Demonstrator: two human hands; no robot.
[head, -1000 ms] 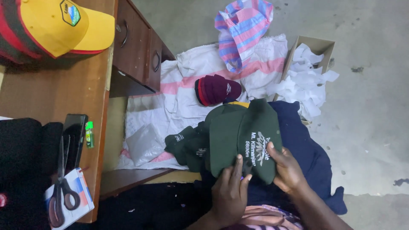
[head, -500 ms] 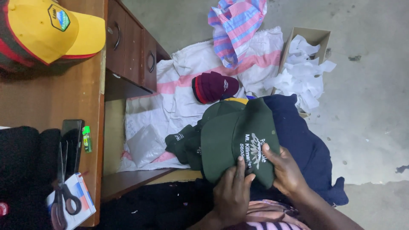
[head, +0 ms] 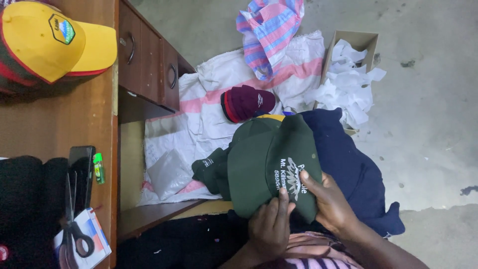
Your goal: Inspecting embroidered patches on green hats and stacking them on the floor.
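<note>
Green cap [head: 271,164]: held over the lap, on top of a stack of like green caps, with a dark blue cloth [head: 348,164] under and beside it. White embroidery on the front panel faced up. Left hand [head: 269,231] lay on the near edge of the cap, fingers bent onto the fabric, grasping it. Right hand [head: 331,204] gripped the same cap at the embroidered panel, thumb pressed on the stitching. Both hands closed on the cap; neither was free.

Step in hand, as judged: checking or trimming the embroidery on the top cap. A next move would call for keeping the panel flat and taut under the thumb, and one hand would have to let go to fetch a tool.

Maroon cap [head: 246,102]: on a white sack with pink stripes [head: 199,114] spread over the floor, just beyond the green stack.
Striped bag [head: 271,35]: at the far edge of the sack.
Cardboard box [head: 356,42]: beside the sack, full of white paper scraps.
Desk [head: 59,129]: to the left, drawers facing the sack. Yellow cap [head: 50,42] at its far end; scissors [head: 72,219], phone [head: 82,167] and small green lighter [head: 98,167] toward its near edge.
</note>
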